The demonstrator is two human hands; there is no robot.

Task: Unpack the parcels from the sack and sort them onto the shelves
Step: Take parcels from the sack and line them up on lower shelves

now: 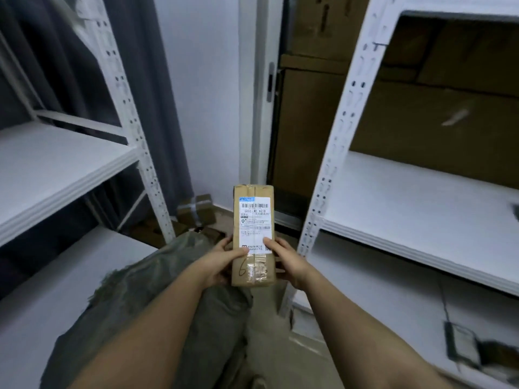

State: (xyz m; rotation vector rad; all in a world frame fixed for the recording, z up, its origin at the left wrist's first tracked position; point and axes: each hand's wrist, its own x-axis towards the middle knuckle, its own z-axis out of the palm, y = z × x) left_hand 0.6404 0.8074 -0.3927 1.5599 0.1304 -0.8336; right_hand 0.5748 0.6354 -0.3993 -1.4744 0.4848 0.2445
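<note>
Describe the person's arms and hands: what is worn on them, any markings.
Both forearms are bare as far as the frame shows; no sleeve, glove, watch or bracelet is visible. The left hand and right hand show no visible rings or markings. Fingernails look short and unpainted, though detail is soft.

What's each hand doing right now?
Left hand: grips the cardboard parcel at its lower left edge.
Right hand: grips the same parcel's lower right edge.

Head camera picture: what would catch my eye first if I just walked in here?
Most likely the long cardboard parcel at the centre, held up by the left hand and right hand, its white shipping label facing you. White metal shelves flank it on both sides, and a grey-green sack lies on the floor beneath the arms.
</note>
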